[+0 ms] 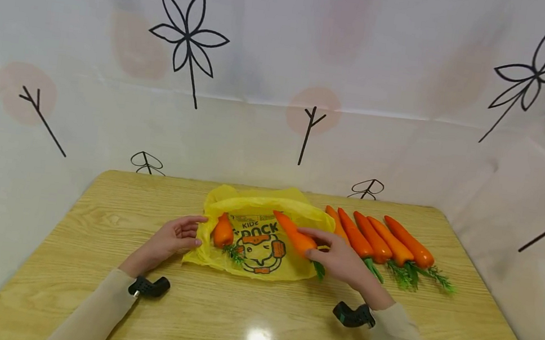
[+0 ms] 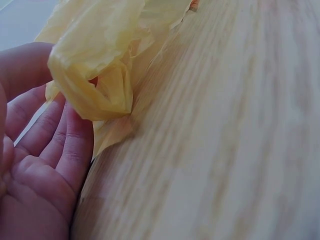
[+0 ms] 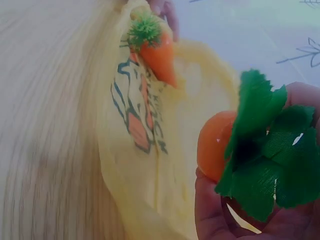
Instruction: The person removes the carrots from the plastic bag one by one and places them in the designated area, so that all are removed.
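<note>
A yellow plastic bag [image 1: 290, 271] with a printed cartoon face lies spread on the table, its mouth gaping. At its left edge is my left hand [image 1: 177, 236], thumb and fingers around the rim; in the left wrist view the crumpled edge [image 2: 95, 75] sits between them. My right hand [image 1: 338, 257] grips an orange carrot [image 1: 290, 232] near its leafy end, tip pointing up and left over the bag. Broad green leaves [image 3: 270, 150] of that carrot face the right wrist camera. A short, plump carrot [image 1: 223, 232] with feathery greens lies in the bag's left part.
Several orange carrots [image 1: 376, 239] lie side by side on the wooden table [image 1: 213, 321] right of the bag, greens toward me. The nearest one is partly hidden by the bag and right hand. A patterned white cloth [image 1: 263, 78] hangs behind the table.
</note>
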Motion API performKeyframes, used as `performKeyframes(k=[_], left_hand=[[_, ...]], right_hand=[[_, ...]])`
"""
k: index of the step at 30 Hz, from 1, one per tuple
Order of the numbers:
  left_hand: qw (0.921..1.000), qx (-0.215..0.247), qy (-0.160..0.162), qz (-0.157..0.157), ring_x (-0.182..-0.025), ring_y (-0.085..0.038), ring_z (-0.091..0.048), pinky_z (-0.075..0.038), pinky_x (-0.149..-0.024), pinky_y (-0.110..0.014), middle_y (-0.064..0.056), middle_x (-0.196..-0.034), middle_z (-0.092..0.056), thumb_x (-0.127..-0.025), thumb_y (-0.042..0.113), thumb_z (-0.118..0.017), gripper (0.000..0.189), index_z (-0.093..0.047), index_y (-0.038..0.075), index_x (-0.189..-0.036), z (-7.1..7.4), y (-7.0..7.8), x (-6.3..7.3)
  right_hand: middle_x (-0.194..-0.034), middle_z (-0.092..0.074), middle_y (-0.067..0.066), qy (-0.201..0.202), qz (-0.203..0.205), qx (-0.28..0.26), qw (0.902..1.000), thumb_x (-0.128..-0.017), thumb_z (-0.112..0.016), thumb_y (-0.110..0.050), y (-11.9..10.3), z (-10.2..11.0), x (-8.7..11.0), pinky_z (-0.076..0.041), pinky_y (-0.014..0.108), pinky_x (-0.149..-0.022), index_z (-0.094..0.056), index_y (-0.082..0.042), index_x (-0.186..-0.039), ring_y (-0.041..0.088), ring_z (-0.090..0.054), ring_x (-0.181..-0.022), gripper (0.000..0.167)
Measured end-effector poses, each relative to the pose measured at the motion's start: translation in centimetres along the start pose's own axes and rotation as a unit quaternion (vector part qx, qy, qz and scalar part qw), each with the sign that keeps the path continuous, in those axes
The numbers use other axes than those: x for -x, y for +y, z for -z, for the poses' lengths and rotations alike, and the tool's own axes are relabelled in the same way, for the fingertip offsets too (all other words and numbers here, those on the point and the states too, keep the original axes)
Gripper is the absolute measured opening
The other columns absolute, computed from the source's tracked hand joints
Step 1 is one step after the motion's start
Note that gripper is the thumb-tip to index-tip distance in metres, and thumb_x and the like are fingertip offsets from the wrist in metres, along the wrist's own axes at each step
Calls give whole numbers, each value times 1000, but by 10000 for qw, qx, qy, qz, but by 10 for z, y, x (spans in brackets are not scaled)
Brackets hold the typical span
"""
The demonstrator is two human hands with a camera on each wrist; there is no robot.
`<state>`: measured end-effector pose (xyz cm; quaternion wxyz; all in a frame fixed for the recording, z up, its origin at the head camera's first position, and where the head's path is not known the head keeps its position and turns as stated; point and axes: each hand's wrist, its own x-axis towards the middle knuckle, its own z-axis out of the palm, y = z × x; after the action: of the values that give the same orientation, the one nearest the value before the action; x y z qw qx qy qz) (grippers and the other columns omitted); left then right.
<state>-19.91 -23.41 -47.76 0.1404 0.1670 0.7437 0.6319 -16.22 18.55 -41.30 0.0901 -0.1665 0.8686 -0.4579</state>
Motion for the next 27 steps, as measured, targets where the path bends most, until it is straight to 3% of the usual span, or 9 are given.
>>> performKeyframes(k=[6, 12, 16, 19, 22, 25, 27], left_hand=[[10000, 46, -3, -29, -104, -19, -55, -51, -84, -26, -19, -133, -48, -93, 12, -72, 61, -46, 5, -148, 0, 0, 0], [10000, 9, 9, 13, -102, -18, -54, -50, -83, -26, -16, -132, -48, -93, 12, -72, 60, -46, 5, -148, 1, -1, -1], [10000, 11, 15, 34, -99, -18, -53, -50, -80, -26, -14, -129, -49, -93, 12, -72, 60, -46, 5, -147, 1, -2, -1], [10000, 20, 23, 7, -97, -17, -52, -50, -79, -26, -14, -126, -49, -93, 11, -72, 60, -47, 4, -147, 1, -2, -1], [10000, 28, 22, -29, -96, -16, -52, -49, -79, -25, -13, -124, -50, -93, 10, -71, 59, -47, 3, -147, 1, -2, -2], [10000, 37, 32, -30, -96, -16, -52, -49, -79, -25, -12, -122, -50, -93, 10, -71, 59, -47, 3, -146, 0, -2, -1], [10000, 36, 41, -26, -95, -16, -52, -49, -78, -25, -12, -121, -50, -93, 10, -72, 59, -47, 4, -146, 0, -2, -2]], right_hand=[[-139, -56, 15, 120, 82, 114, 9998, -95, -67, -21, 6, 15, 14, -52, 34, -78, -61, -17, -140, 23, -61, -99, 45], [-137, -57, 15, 230, 59, 185, 9995, -95, -68, -19, 11, 32, 28, -49, 30, -71, -62, -17, -138, 21, -57, -88, 43], [-108, -65, 14, 268, 34, 210, 9994, -96, -66, -17, 16, 44, 38, -44, 26, -63, -62, -18, -138, 13, -51, -73, 42], [-92, -62, 13, 277, 45, 78, 9996, -98, -64, -16, 18, 54, 46, -40, 29, -58, -60, -16, -139, 16, -46, -65, 42], [-119, -63, 15, 269, 124, -16, 9996, -100, -62, -16, 21, 63, 53, -45, 32, -66, -58, -14, -141, 19, -55, -81, 42], [-137, -55, 17, 248, 146, 15, 9996, -101, -60, -18, 26, 70, 59, -47, 34, -73, -57, -14, -143, 18, -56, -96, 41], [-141, -52, 18, 247, 143, 85, 9996, -102, -58, -20, 30, 75, 64, -47, 34, -77, -56, -13, -143, 13, -55, -103, 41]])
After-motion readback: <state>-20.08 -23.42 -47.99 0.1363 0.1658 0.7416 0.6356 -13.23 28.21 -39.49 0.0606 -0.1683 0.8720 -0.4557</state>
